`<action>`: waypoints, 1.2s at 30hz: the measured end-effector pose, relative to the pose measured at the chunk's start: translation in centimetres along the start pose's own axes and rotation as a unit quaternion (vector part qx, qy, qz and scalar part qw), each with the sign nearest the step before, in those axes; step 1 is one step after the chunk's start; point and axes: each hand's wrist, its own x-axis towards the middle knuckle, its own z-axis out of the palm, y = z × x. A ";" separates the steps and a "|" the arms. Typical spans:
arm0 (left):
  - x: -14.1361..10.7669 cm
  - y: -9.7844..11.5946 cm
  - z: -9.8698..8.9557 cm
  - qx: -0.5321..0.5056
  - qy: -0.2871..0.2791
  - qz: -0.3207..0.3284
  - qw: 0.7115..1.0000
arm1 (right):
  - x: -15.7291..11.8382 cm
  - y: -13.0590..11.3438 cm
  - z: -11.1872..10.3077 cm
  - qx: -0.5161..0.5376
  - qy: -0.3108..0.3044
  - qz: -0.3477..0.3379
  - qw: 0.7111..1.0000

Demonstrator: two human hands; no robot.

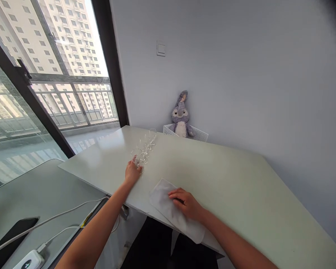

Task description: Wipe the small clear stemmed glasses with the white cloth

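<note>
My left hand (132, 172) is closed around the lower part of a clear glass (136, 152), the nearest in a row. Several more clear glasses (148, 145) stand behind it, running away toward the far edge of the white table; they overlap, so single outlines are hard to make out. On a white cloth (168, 209) near the front edge lies my right hand (186, 203), its fingers loosely bent and thumb apart, resting on top without a visible grip. Part of the cloth is hidden under the hand, and one end hangs at the table edge.
Beyond the white table (226, 179), a purple plush rabbit (180, 121) sits in a white perforated basket (200, 135) by the wall. At left, a grey table (75, 190) carries a black phone (14, 233), white cables (64, 215) and a white charging device (30, 260).
</note>
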 end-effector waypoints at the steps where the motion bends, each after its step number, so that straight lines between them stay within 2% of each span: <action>1: 0.1 -0.1 0.1 0.000 0.006 -0.001 1.000 | -0.1 0.1 0.0 0.006 0.007 0.004 1.000; 9: -0.5 -0.5 0.6 0.040 0.042 0.003 0.998 | -0.4 -0.2 0.2 0.026 0.037 0.023 0.999; 13: -0.7 -0.4 0.5 0.048 0.056 0.013 0.997 | -0.3 0.5 -0.1 -0.009 0.069 0.022 0.997; 17: -1.1 -0.2 0.6 0.058 0.069 0.027 0.996 | -0.1 2.8 -1.5 -0.095 0.130 0.047 0.986; 22: -2.7 -0.4 0.5 0.067 0.080 0.046 0.993 | -0.9 5.6 -4.5 -0.208 0.185 0.110 0.954; 26: -4.1 -0.9 0.1 0.018 0.106 0.055 0.993 | -1.7 6.2 -5.8 -0.210 0.199 0.143 0.946; 31: -4.4 -1.7 -0.6 -0.124 0.148 -0.012 0.981 | -1.8 6.0 -5.9 -0.187 0.197 0.155 0.950; 36: -4.1 -1.5 -0.8 -0.158 0.152 -0.033 0.975 | -1.8 5.8 -6.0 -0.168 0.200 0.145 0.954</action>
